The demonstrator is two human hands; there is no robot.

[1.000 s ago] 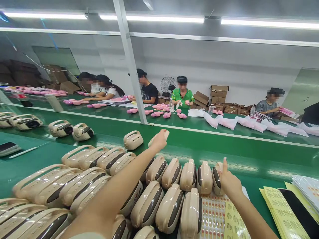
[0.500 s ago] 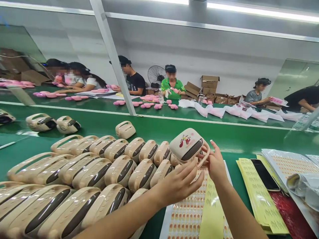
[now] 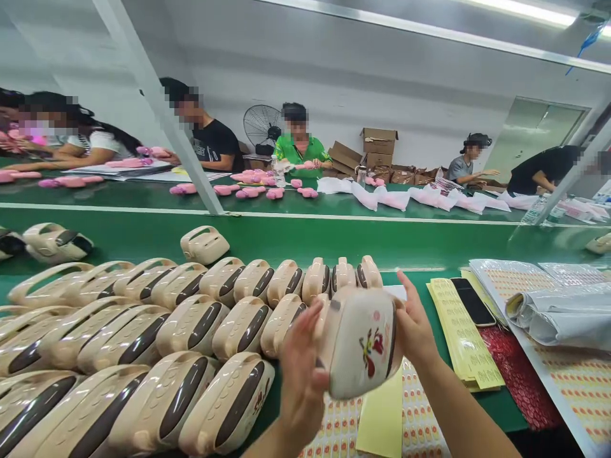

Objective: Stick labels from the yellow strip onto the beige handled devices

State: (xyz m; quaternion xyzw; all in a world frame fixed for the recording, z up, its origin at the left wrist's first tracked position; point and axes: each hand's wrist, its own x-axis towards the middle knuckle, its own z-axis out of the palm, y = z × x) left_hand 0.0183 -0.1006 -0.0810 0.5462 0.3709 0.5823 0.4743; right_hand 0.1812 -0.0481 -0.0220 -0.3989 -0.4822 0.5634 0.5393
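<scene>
A beige plastic device (image 3: 353,356) with rounded corners is held up in front of me, its white face with a red and yellow cartoon print turned towards me. My right hand (image 3: 415,327) grips its right side, partly hidden behind it. At the left edge my left hand (image 3: 303,372), slightly blurred, has its fingers and thumb around the side. Below lies a sheet of small orange-and-yellow stickers (image 3: 341,420), partly covered by a yellow paper strip (image 3: 379,420). To the left stand rows of matching beige devices (image 3: 191,324) with loop handles and dark glossy strips.
Yellow label sheets (image 3: 465,337), a black phone (image 3: 472,301), red bubble wrap (image 3: 518,375) and rolled plastic (image 3: 558,312) lie at the right. One beige device (image 3: 204,245) sits behind the rows. Beyond a slanted metal post (image 3: 157,105), several people work with pink items.
The device has come nearer and lower, and turned so its printed face points at me. My left hand moved from beneath it to its left side. The view has swung right.
</scene>
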